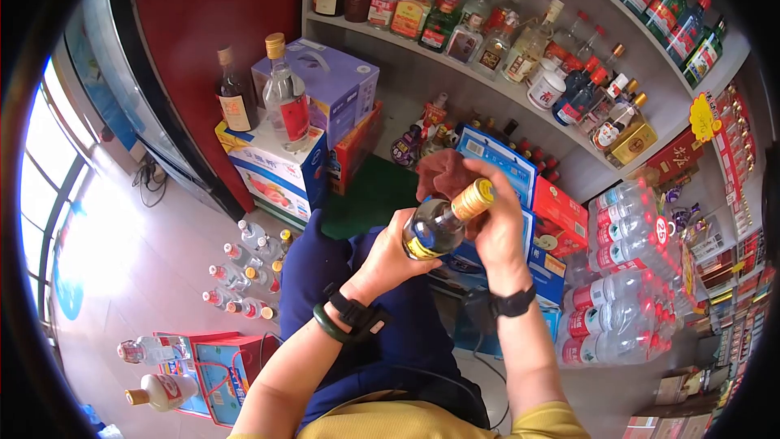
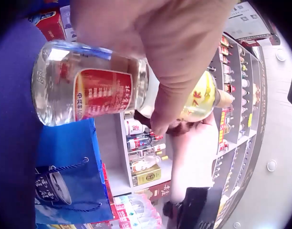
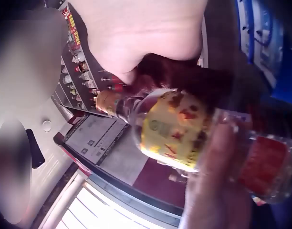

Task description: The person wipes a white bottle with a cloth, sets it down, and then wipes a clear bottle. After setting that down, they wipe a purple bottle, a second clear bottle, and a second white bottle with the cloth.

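Note:
A clear glass bottle (image 1: 432, 226) with a gold cap lies tilted between both hands above the lap. Its red label and yellow neck label show in the left wrist view, on the bottle (image 2: 102, 93). The left hand (image 1: 390, 254) grips the bottle around its body, fingers and thumb curled about the glass. The right hand (image 1: 500, 223) holds a dark red cloth (image 1: 443, 174) beside the bottle's neck and cap. In the right wrist view the cloth (image 3: 179, 74) is bunched under the right hand (image 3: 151, 33), against the bottle's upper part.
Shelves (image 1: 496, 89) of bottles curve across the back. Two bottles stand on a carton (image 1: 276, 175) at the left. Several clear bottles (image 1: 244, 268) stand on the floor, near a gift bag (image 1: 223, 374) with two bottles by it. Packs of bottled drinks (image 1: 617, 317) are stacked at the right.

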The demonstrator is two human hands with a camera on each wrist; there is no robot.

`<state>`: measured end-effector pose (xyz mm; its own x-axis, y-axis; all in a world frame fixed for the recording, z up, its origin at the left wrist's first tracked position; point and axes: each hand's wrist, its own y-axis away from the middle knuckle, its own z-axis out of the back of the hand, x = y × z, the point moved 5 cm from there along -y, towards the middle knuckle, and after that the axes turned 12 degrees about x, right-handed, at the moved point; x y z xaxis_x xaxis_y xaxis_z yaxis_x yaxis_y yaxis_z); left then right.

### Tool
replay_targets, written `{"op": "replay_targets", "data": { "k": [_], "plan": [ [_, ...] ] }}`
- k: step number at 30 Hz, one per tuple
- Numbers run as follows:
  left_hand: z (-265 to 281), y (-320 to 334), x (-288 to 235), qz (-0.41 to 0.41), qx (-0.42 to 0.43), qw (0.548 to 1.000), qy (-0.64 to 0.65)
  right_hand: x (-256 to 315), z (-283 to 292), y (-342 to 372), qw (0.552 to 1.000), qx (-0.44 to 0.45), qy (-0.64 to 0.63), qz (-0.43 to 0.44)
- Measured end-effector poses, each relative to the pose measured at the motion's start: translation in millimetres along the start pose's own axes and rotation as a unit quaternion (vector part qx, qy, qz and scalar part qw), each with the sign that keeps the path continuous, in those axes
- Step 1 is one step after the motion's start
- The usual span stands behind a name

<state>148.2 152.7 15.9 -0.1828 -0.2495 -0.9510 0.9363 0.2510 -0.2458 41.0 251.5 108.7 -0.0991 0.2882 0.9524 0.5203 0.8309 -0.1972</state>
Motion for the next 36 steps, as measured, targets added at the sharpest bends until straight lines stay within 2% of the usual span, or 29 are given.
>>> {"op": "replay_targets", "data": {
  "k": [1,2,4,5,6,8,9,11,12,14,16,18,19,23,24,26,27,28,30,31,32,34,36],
  "plan": [
    [-1,-1,-1,-0.006,0.027,1.000,-0.005,8,2,-7,0.997,0.063,0.024,-0.041],
    [2,-3,0,-0.006,0.028,1.000,-0.006,8,6,-19,0.997,0.062,0.023,-0.039],
    [-4,-5,5,0.015,0.120,0.992,0.030,-5,-8,-34,0.953,0.286,0.018,-0.094],
    [-6,-5,4,0.002,0.126,0.992,0.027,4,-19,-35,0.933,0.336,0.073,-0.104],
    [-5,-4,4,0.003,0.124,0.992,0.026,3,-21,-37,0.920,0.372,0.075,-0.093],
    [-4,-2,-1,-0.013,0.106,0.994,-0.025,-3,-16,-39,0.912,0.389,0.086,-0.093],
    [-4,-2,0,-0.006,0.113,0.994,-0.012,-9,-13,-35,0.913,0.388,0.085,-0.096],
    [-4,-2,-1,-0.002,0.086,0.996,0.000,-16,1,-28,0.964,0.260,0.020,-0.055],
    [-1,-2,-2,0.002,0.059,0.998,0.008,-22,-3,-19,0.963,0.262,0.020,-0.056],
    [1,-3,2,0.000,0.033,0.999,0.001,-30,8,-3,0.998,0.025,-0.045,0.029],
    [2,-4,2,-0.003,0.011,1.000,-0.008,-46,7,14,0.995,-0.068,-0.065,0.037],
    [6,-4,4,0.030,-0.071,0.996,0.048,-44,-19,27,0.990,-0.059,0.017,0.129],
    [3,-4,6,0.022,-0.087,0.995,0.051,-46,-23,35,0.987,-0.071,0.057,0.134],
    [-6,-3,5,0.005,-0.123,0.992,-0.002,-62,-28,56,0.945,-0.136,0.174,0.240],
    [-6,-3,4,0.003,-0.123,0.992,0.000,-57,-27,59,0.905,-0.141,0.313,0.252],
    [-3,-5,9,0.038,-0.118,0.987,0.098,-58,-24,60,0.879,-0.112,0.381,0.264],
    [-1,-7,14,0.002,-0.121,0.990,0.069,-57,-22,60,0.878,-0.106,0.387,0.260],
    [3,-7,17,-0.007,-0.097,0.994,0.052,-58,-15,62,0.878,-0.109,0.386,0.260],
    [11,-9,25,-0.049,-0.065,0.996,0.034,-80,8,55,0.972,-0.073,0.192,0.110],
    [16,-9,34,0.009,-0.035,0.998,0.055,-88,16,52,0.995,-0.065,0.068,0.035],
    [19,-7,33,0.026,-0.022,0.993,0.114,-81,16,47,0.997,-0.063,0.039,0.014],
    [20,-9,31,0.018,-0.013,0.971,0.238,-71,11,38,0.998,-0.057,0.029,0.027],
    [19,-7,23,0.035,-0.006,0.971,0.235,-65,-2,31,0.998,-0.040,0.050,0.028]
  ]
}}
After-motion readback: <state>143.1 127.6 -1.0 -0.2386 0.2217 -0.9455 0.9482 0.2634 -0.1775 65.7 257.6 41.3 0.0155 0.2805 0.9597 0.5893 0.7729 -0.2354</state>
